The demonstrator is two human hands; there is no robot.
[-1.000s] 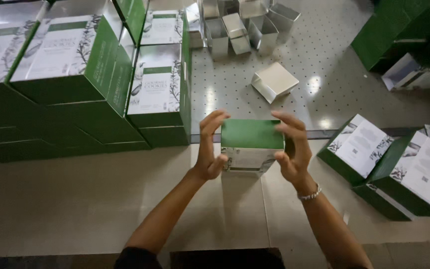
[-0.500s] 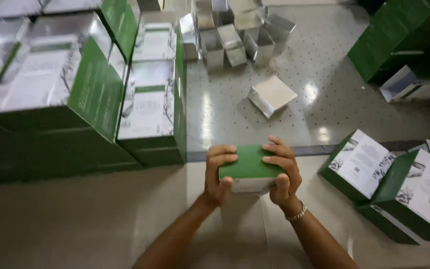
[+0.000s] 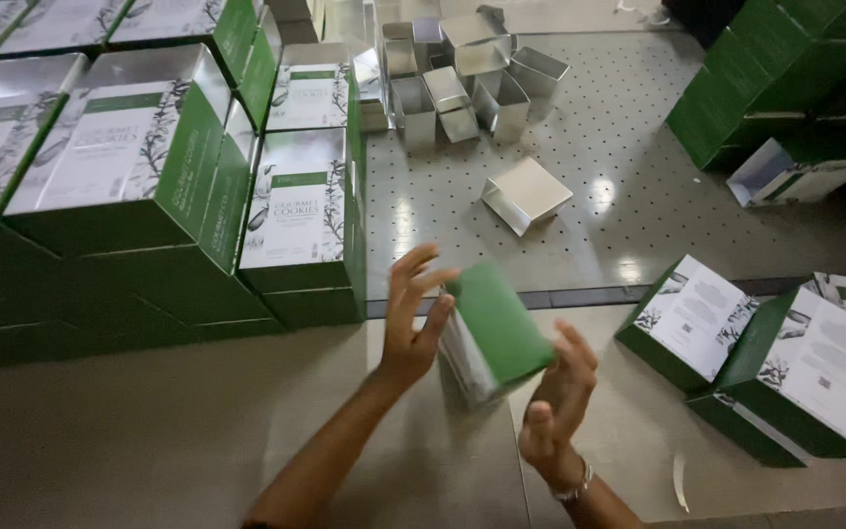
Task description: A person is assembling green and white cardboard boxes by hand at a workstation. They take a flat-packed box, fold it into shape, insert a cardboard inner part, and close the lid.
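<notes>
Left hand [image 3: 411, 328] and right hand [image 3: 558, 402] turning small green-sided cardboard box with silvery lining [image 3: 490, 333] above beige tabletop [image 3: 149, 431]; box, level a second ago, now tilting, green face up-right; fingers spread, palms pressing opposite sides; stacked green-and-white printed cartons [image 3: 149, 186] standing left; open silver metal tins [image 3: 462, 83] lying on perforated grey surface [image 3: 619, 176] beyond.

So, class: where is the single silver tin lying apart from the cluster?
In the head view, the silver tin lies on the perforated table, right of centre, beyond the green box.
</notes>
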